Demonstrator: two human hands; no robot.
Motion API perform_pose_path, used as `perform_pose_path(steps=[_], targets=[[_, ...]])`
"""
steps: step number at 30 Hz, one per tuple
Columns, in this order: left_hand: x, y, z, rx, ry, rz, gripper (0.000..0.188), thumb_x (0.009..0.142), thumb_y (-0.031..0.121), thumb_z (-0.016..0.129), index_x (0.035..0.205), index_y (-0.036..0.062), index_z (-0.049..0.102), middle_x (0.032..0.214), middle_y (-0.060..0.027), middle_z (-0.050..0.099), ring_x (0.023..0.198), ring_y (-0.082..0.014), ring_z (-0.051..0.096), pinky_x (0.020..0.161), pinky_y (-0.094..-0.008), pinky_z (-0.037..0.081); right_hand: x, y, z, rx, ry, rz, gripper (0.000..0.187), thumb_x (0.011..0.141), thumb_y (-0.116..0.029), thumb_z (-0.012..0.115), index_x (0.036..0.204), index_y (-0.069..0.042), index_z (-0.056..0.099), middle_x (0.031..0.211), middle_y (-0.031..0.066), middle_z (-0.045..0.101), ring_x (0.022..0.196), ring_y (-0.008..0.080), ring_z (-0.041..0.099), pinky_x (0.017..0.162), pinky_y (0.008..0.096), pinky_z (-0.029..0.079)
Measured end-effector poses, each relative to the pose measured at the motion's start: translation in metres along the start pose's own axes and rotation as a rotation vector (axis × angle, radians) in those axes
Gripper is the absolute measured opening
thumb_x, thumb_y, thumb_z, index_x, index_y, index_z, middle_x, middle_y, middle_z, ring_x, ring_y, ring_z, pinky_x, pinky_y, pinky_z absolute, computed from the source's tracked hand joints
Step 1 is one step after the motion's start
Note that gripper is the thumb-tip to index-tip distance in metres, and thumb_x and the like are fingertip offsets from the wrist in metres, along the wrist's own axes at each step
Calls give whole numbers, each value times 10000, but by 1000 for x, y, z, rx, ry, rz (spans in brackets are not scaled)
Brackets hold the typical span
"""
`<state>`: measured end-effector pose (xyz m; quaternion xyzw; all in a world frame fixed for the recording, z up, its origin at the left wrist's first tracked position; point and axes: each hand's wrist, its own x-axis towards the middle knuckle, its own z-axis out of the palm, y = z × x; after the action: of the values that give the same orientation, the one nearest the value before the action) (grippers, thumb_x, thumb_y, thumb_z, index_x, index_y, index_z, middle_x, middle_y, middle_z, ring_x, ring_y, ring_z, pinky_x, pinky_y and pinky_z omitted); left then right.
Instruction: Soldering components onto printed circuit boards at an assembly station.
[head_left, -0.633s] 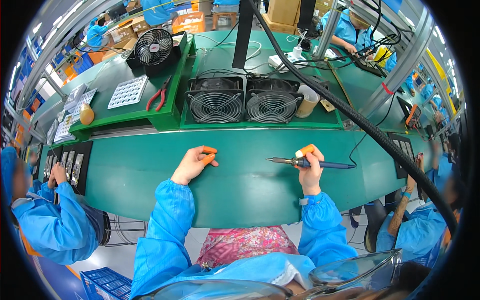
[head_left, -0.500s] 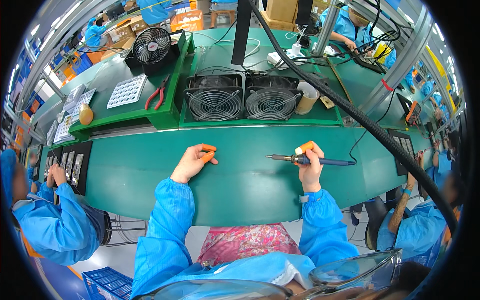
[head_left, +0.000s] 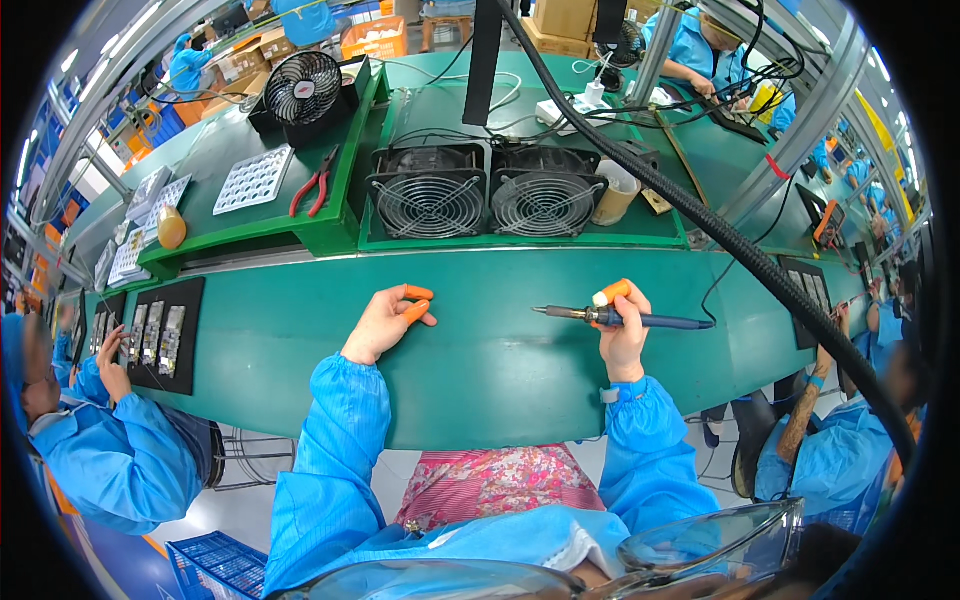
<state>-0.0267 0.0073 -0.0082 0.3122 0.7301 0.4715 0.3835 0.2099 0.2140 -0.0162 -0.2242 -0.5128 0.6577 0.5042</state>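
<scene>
My right hand (head_left: 625,335) grips a soldering iron (head_left: 665,322) with a dark blue handle. Its metal tip points left and is held over the green bench mat (head_left: 480,385). An orange cap covers a fingertip of this hand. To the left, my left hand (head_left: 385,325) rests low over the mat with nothing in it. Its thumb and forefinger wear orange finger cots and stand slightly apart, pointing right toward the iron's tip.
Two black fans (head_left: 430,195) with wire guards stand behind the mat beside a cup (head_left: 615,192). Red-handled pliers (head_left: 315,190) and a white tray (head_left: 253,180) lie on the raised green shelf. A thick black cable (head_left: 700,215) crosses at right. A co-worker's hand (head_left: 112,365) is beside a black board (head_left: 193,345).
At left, the black board with the metal parts has shifted right and nearer along the bench, and the co-worker's hand has moved. My hands and the soldering iron have hardly moved.
</scene>
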Motion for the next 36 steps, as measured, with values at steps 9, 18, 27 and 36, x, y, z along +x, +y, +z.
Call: perform_pose_path(steps=[9, 18, 27, 36], targets=[[-1, -9, -1, -43, 3, 51, 250, 857, 83, 507, 1091, 0, 532, 796, -78, 654, 711, -79, 539, 645, -212, 423, 3, -9, -3, -32, -161, 29, 179, 795, -163, 423, 773, -1, 496, 634, 61, 505, 469, 103, 454, 382, 200, 326], [-86, -11, 25, -179, 142, 8, 236, 853, 58, 511, 1080, -7, 518, 773, -89, 629, 746, -117, 580, 662, -239, 447, -5, -8, 9, 72, -78, -1, 190, 818, -211, 438, 775, -30, 473, 643, 39, 471, 492, 83, 413, 390, 185, 284], [-201, -62, -2, -165, 1183, -35, 212, 788, 82, 632, 919, 10, 483, 639, 1, 504, 523, -68, 473, 474, -193, 371, 5, -7, 3, 8, -112, 2, 209, 820, -217, 410, 776, -35, 501, 634, 25, 437, 475, 72, 336, 404, 193, 220], [-214, -133, -14, -116, 1373, -214, 381, 719, 213, 729, 871, 23, 435, 619, -6, 492, 465, -41, 326, 412, -201, 271, 4, -3, -2, 2, -147, 21, 216, 830, -228, 437, 788, -34, 521, 647, 25, 460, 482, 67, 363, 408, 187, 227]])
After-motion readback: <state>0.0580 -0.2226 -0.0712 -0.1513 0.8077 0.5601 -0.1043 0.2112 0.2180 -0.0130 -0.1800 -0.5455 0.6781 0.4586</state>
